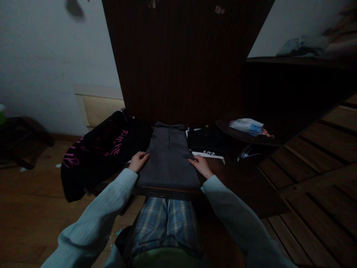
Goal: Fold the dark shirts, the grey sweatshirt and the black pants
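Gray garment (169, 163) lies folded flat on dark bench (225, 174), between 2 hands: left hand (138, 161) and right hand (201, 165) touch opposite side edges, fingers narrow; can't tell if either pinches cloth. Translucent plastic bag (245, 126) sits on the rounded shelf (224, 128) at right, blue showing, contents unreadable. Black garment (97, 149) with pink lettering lies left.

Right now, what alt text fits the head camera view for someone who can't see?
A folded gray garment lies on a dark surface, with the person's left-hand grip and right-hand grip touching its side edges. Black cloth with pink lettering drapes at left; a plastic packet rests on a shelf at right.
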A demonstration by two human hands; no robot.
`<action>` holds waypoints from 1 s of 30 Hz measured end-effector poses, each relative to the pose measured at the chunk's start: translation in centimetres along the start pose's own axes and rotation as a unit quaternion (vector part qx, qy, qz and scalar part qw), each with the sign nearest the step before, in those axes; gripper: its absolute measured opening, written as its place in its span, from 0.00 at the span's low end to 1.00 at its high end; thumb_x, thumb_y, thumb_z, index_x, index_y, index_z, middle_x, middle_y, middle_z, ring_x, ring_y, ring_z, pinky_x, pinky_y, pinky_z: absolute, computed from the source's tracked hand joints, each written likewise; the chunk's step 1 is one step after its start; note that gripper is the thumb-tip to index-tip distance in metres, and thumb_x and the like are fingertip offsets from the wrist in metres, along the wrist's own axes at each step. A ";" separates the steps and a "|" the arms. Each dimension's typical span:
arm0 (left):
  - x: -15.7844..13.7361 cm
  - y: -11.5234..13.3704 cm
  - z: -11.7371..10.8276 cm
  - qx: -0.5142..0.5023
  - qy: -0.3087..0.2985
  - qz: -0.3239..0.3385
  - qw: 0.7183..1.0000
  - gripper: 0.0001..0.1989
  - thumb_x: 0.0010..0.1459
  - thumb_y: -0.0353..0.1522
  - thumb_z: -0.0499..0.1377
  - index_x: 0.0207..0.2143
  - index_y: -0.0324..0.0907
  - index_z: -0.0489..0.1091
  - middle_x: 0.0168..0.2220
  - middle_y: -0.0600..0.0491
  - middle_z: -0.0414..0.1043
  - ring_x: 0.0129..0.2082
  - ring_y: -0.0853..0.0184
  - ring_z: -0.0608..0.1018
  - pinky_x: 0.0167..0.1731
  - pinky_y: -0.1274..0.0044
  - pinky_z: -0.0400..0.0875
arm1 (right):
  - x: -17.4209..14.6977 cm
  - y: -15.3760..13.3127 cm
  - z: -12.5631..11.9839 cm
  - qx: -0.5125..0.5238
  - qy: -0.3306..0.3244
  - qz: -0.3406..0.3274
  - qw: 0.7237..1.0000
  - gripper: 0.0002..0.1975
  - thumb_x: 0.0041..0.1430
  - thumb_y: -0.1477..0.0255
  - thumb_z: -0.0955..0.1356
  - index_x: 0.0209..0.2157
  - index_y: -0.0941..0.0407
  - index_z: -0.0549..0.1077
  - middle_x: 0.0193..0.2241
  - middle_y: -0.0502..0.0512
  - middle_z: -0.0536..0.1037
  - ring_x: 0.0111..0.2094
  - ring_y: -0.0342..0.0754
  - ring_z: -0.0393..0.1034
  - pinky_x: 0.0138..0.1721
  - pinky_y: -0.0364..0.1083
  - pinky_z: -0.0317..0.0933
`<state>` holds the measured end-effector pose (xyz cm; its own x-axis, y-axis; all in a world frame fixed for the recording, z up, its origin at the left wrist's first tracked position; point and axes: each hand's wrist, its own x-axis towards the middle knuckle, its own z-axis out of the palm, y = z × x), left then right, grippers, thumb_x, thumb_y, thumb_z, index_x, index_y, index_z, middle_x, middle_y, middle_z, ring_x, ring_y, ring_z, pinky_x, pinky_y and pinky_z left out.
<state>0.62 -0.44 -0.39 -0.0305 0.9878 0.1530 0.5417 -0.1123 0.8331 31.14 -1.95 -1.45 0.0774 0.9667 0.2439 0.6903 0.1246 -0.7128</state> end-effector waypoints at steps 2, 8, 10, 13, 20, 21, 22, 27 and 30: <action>0.1 -0.2 0.3 -0.066 0.002 0.019 0.998 0.16 0.45 0.45 0.52 0.24 0.41 0.68 0.26 0.54 0.70 0.31 0.65 0.72 0.32 0.77 0.65 | 0.3 0.2 -0.1 0.005 0.029 -0.033 0.999 0.10 0.46 0.65 0.65 0.18 0.55 0.67 0.22 0.50 0.67 0.25 0.45 0.61 0.28 0.44 0.54; 1.4 -2.1 1.6 -0.105 0.027 -0.031 0.994 0.16 0.40 0.42 0.57 0.29 0.40 0.67 0.27 0.53 0.71 0.31 0.65 0.73 0.32 0.76 0.66 | 0.5 1.1 1.3 -0.029 0.036 -0.037 0.998 0.09 0.46 0.65 0.64 0.19 0.55 0.66 0.20 0.50 0.67 0.24 0.46 0.60 0.28 0.44 0.54; 1.6 -2.6 1.8 -0.092 0.043 -0.037 0.994 0.16 0.40 0.40 0.57 0.30 0.39 0.67 0.27 0.53 0.71 0.30 0.66 0.73 0.32 0.76 0.66 | 0.4 1.3 1.6 -0.038 0.044 -0.046 0.997 0.10 0.46 0.65 0.64 0.19 0.55 0.66 0.21 0.51 0.67 0.24 0.45 0.60 0.29 0.44 0.54; 1.3 -2.6 1.6 -0.087 0.039 -0.027 0.995 0.21 0.43 0.39 0.55 0.40 0.38 0.67 0.28 0.53 0.71 0.30 0.67 0.74 0.32 0.77 0.67 | 0.2 1.4 1.7 -0.011 0.043 -0.039 0.998 0.09 0.46 0.65 0.64 0.21 0.55 0.66 0.20 0.50 0.67 0.24 0.45 0.60 0.29 0.44 0.55; 0.8 -1.8 1.2 -0.068 -0.002 0.063 0.996 0.26 0.49 0.36 0.51 0.52 0.38 0.62 0.47 0.49 0.69 0.48 0.63 0.69 0.50 0.74 0.60 | 0.3 1.4 1.9 0.145 0.067 0.038 0.986 0.13 0.40 0.66 0.67 0.29 0.54 0.61 0.21 0.46 0.67 0.21 0.42 0.62 0.26 0.42 0.57; 0.8 -1.7 1.2 -0.067 -0.007 0.068 0.995 0.26 0.49 0.36 0.51 0.51 0.37 0.63 0.49 0.49 0.68 0.50 0.63 0.68 0.52 0.73 0.58 | 0.4 1.5 1.9 0.151 0.077 0.043 0.985 0.13 0.40 0.66 0.67 0.28 0.54 0.60 0.20 0.45 0.66 0.21 0.42 0.61 0.25 0.42 0.57; 0.8 -1.7 1.2 -0.066 -0.011 0.072 0.995 0.25 0.49 0.35 0.50 0.51 0.37 0.64 0.50 0.49 0.67 0.52 0.63 0.66 0.53 0.73 0.57 | 0.4 1.6 1.9 0.155 0.084 0.045 0.983 0.13 0.40 0.66 0.67 0.27 0.53 0.58 0.20 0.45 0.65 0.20 0.42 0.61 0.25 0.42 0.57; 0.7 -1.5 1.1 -0.064 -0.006 0.106 0.992 0.24 0.50 0.34 0.49 0.51 0.37 0.63 0.52 0.49 0.65 0.53 0.63 0.65 0.54 0.72 0.55 | 0.1 1.5 1.4 0.128 0.064 -0.019 0.989 0.08 0.44 0.68 0.63 0.19 0.54 0.58 0.18 0.47 0.64 0.23 0.44 0.61 0.28 0.43 0.57; 0.6 -1.5 1.1 -0.059 0.001 0.117 0.991 0.22 0.50 0.33 0.49 0.49 0.38 0.65 0.48 0.48 0.68 0.51 0.63 0.67 0.53 0.71 0.57 | 0.0 1.0 1.1 0.112 0.046 -0.067 0.990 0.08 0.47 0.71 0.60 0.19 0.55 0.65 0.23 0.51 0.69 0.29 0.47 0.65 0.35 0.46 0.58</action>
<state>0.69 0.42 -2.10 0.0837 0.9329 0.3502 0.4327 -0.3506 0.8306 31.05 -1.60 -2.85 0.0688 0.9149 0.3977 0.5232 0.3063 -0.7953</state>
